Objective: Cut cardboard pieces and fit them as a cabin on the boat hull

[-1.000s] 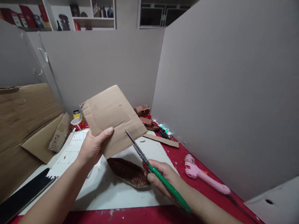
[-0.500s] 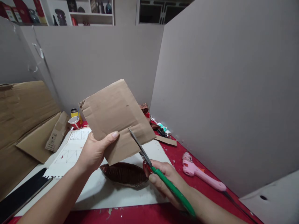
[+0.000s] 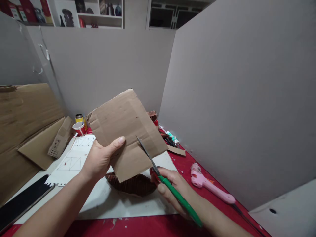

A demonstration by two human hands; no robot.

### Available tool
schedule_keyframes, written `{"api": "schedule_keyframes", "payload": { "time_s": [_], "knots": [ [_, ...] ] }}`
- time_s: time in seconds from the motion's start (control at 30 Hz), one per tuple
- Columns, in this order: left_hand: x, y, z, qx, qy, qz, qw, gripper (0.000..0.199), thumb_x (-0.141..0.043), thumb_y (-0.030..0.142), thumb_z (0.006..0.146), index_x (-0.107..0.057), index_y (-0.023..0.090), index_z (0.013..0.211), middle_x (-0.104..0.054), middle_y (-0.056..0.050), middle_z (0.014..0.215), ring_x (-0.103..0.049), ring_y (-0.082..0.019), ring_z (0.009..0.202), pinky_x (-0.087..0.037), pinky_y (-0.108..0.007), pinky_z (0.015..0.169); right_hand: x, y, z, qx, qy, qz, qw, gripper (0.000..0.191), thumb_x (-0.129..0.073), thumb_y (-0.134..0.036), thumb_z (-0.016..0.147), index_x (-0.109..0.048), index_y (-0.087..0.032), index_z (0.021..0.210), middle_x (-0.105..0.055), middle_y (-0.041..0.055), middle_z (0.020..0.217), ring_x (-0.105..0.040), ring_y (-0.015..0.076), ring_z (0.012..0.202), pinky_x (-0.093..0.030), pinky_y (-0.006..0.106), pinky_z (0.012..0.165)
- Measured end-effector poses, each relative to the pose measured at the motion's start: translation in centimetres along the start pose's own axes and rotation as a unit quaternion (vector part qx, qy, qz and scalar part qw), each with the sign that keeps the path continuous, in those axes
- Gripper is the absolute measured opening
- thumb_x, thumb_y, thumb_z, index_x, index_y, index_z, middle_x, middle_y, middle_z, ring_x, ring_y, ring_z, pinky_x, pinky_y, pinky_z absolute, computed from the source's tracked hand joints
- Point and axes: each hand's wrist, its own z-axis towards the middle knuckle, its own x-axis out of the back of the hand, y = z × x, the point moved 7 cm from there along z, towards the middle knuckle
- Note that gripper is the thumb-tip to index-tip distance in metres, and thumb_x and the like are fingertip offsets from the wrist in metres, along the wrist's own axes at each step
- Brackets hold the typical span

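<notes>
My left hand (image 3: 102,158) grips a flat piece of brown cardboard (image 3: 123,120) by its lower left side, thumb on top. The sheet is held tilted above the table. In my right hand (image 3: 170,184) is a pair of scissors (image 3: 177,197) with green handles. One dark blade lies across the front face of the cardboard from its lower edge; the other blade is hidden behind the sheet. Below the cardboard rests a dark brown boat-shaped piece (image 3: 133,185), partly covered by the sheet and my right hand.
A pink glue gun (image 3: 212,187) lies on the red cloth (image 3: 187,174) at right. A phone (image 3: 24,200) and a sheet with drawn triangles (image 3: 71,161) are at left, near leaning cardboard (image 3: 27,118). A paper cup (image 3: 79,128) and yellow jar (image 3: 85,122) stand behind.
The cardboard has tilted and shifted slightly down and to the right relative to my hands. Both hands keep their hold, and the scissors stay at the lower edge. The camera view has shifted slightly.
</notes>
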Motion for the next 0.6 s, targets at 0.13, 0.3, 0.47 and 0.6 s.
{"api": "schedule_keyframes", "payload": {
  "time_s": [0.13,0.3,0.47,0.6],
  "knots": [
    [-0.1,-0.4,0.0,-0.003,-0.001,0.007,1.0,0.071,-0.084,0.031,0.071,-0.056,0.022,0.136,-0.073,-0.01,0.118,-0.065,-0.028,0.116,-0.053,-0.04,0.1,-0.1,-0.4,-0.1,-0.018,-0.023,0.025,0.999,0.052,-0.045,-0.069,0.091,-0.046,-0.02,0.077,-0.036,-0.0041,0.066,-0.034,0.0105,0.056,-0.028,0.024,0.05],
    [-0.1,-0.4,-0.1,0.01,-0.014,-0.001,1.0,0.07,-0.083,0.03,0.073,-0.055,0.023,0.137,-0.073,-0.01,0.119,-0.066,-0.028,0.116,-0.055,-0.037,0.097,0.0,-0.6,-0.1,-0.008,0.004,0.051,0.999,0.052,-0.049,-0.069,0.088,-0.045,-0.02,0.071,-0.035,-0.0048,0.06,-0.033,0.0109,0.055,-0.028,0.024,0.05],
    [-0.2,-0.2,-0.1,0.007,-0.019,-0.006,1.0,0.07,-0.082,0.029,0.074,-0.055,0.023,0.138,-0.072,-0.009,0.12,-0.066,-0.027,0.115,-0.054,-0.035,0.097,-0.3,0.0,-0.1,-0.012,0.022,0.053,0.998,0.057,-0.051,-0.075,0.083,-0.05,-0.019,0.071,-0.036,-0.0038,0.062,-0.033,0.0117,0.058,-0.029,0.024,0.051],
    [-0.7,-0.8,-0.5,0.018,-0.014,0.002,1.0,0.069,-0.082,0.031,0.073,-0.056,0.022,0.136,-0.073,-0.01,0.12,-0.066,-0.028,0.114,-0.054,-0.037,0.097,-0.1,0.5,0.0,-0.016,0.037,0.024,0.999,0.055,-0.05,-0.073,0.085,-0.048,-0.019,0.072,-0.038,-0.0038,0.064,-0.035,0.0108,0.056,-0.031,0.024,0.05]
  ]
}}
